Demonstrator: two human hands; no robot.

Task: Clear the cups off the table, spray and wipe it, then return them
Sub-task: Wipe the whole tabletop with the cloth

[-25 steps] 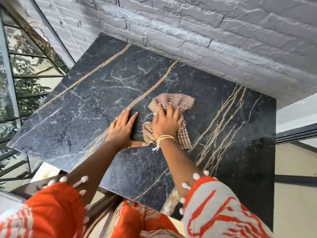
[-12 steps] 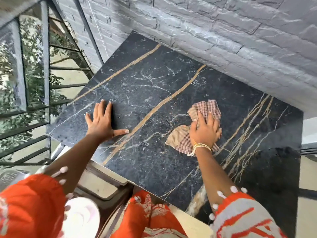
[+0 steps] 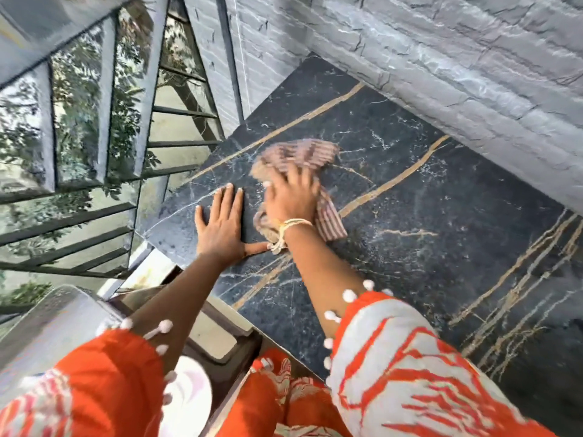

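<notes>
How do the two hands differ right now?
The left hand lies flat and bare on the table, sharp in view; the right hand presses the checked cloth and is blurred. The right wrist wears a bracelet; the left does not. Both sleeves are orange.

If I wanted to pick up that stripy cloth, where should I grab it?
Probably the bunched far end of the checked cloth, coming from above on the wall side. It lies crumpled on the marble table, so folds there stick up to pinch. The right hand presses its middle; the left hand lies flat beside it.
</notes>
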